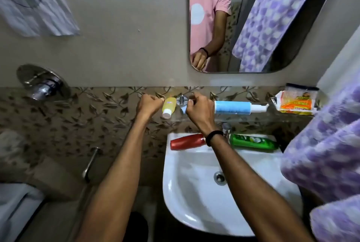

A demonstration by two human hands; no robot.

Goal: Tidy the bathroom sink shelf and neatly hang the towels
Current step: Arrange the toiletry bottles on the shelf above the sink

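A glass shelf [259, 115] runs along the wall above the sink. On its left end lies a small yellow bottle [169, 106], white cap toward me. My left hand [149, 104] is curled into a fist, its fingertips pinching the bottle's far end. My right hand [198, 108] is curled just right of the chrome shelf bracket [182, 99], with nothing visible in it. A blue pump bottle [231, 107] and an orange packet [298, 103] also lie on the shelf. A purple dotted towel [321, 154] hangs bunched at the right.
A red bottle [187, 141] and a green bottle [253, 141] lie on the back ledge of the white sink [194, 199], either side of the tap [226, 127]. A mirror [214, 27] hangs above. A white cloth [33, 5] hangs top left, a shower mixer [42, 83] below it.
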